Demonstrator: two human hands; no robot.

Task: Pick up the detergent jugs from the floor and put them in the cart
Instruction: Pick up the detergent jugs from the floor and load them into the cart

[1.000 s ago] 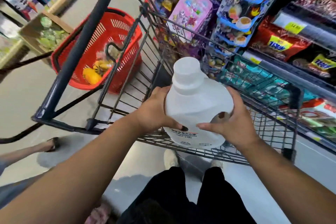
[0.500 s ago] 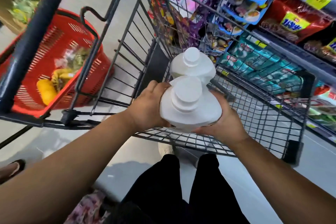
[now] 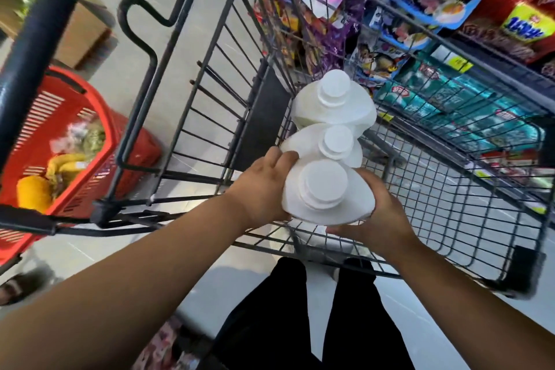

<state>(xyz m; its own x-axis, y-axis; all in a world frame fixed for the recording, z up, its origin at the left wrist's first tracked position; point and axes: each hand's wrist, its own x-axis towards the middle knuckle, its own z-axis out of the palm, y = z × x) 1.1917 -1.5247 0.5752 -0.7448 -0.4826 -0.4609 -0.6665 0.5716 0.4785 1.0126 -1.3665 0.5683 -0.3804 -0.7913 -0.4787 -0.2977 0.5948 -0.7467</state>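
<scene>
The left hand (image 3: 264,186) curls its fingers round the near left side of a white jug (image 3: 327,192), which is upright over the cart (image 3: 258,123). The right hand (image 3: 378,219) cups the other side from below. Two more jugs (image 3: 333,105) stand in a row just beyond it.

The jug should probably go straight down, base flat on the wire floor and close behind its neighbour, with both hands letting go only once it stands firm.

The red basket (image 3: 75,144) at the left is blurred. The jug's base is hidden, so I cannot tell whether it has touched down. The right fingertips are tucked out of sight beneath it.
</scene>
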